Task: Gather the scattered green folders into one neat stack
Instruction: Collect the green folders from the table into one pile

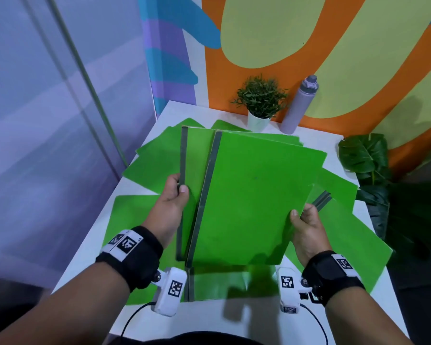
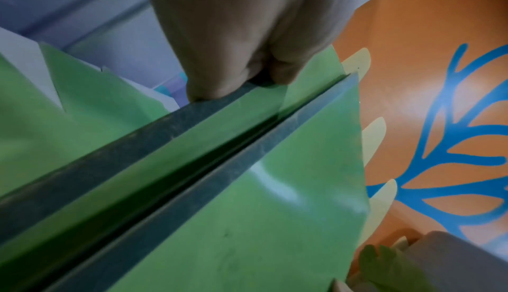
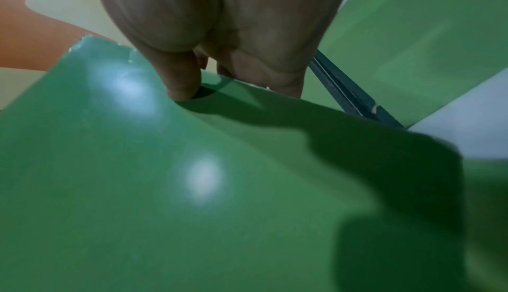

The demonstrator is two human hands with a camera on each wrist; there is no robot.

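Two green folders with grey spines are held up above the white table (image 1: 105, 235). The top folder (image 1: 254, 195) lies over a second folder (image 1: 197, 155) that sticks out to the left. My left hand (image 1: 174, 192) pinches the grey spine edge of the second folder (image 2: 209, 110). My right hand (image 1: 301, 220) pinches the right edge of the top folder (image 3: 192, 188), thumb on its face. Several more green folders (image 1: 149, 160) lie scattered flat on the table beneath, one at the near edge (image 1: 222, 285) and others at the right (image 1: 346, 235).
A small potted plant (image 1: 259, 103) and a lilac bottle (image 1: 300, 103) stand at the table's far edge against the painted wall. A large leafy plant (image 1: 368, 165) stands off the table's right side. A glass partition runs along the left.
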